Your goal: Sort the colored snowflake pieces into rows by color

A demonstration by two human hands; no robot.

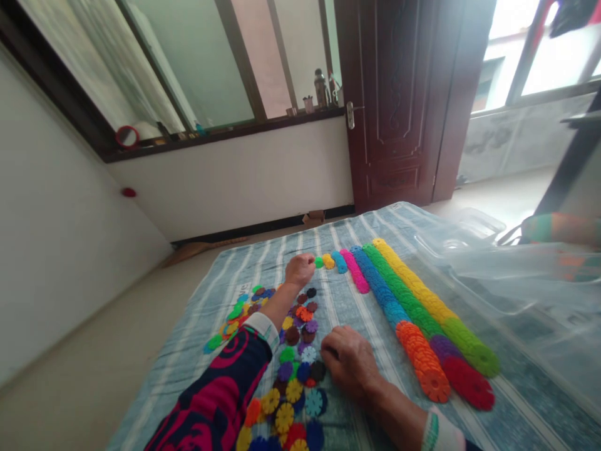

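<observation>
My left hand point(299, 270) reaches out over the striped cloth, its fingers pinched beside a small green notched disc point(318, 262). What sits between those fingertips, if anything, is too small to make out. My right hand point(350, 360) rests lower on the cloth, its fingers curled in next to a black disc point(318, 371); its fingertips are hidden. Under and around my left forearm spreads a loose heap of mixed-colour plastic snowflake discs point(284, 416). To the right of the green disc lie a short yellow stack point(328, 261), a blue stack point(339, 262) and a pink overlapping row point(355, 271).
Long overlapping rows run toward me on the right: blue then orange point(422, 363), green ending in red point(468, 383), and yellow ending in light green point(472, 346). A clear plastic container point(507, 275) stands at the right. Beyond the bed's edge is a brown door point(399, 106).
</observation>
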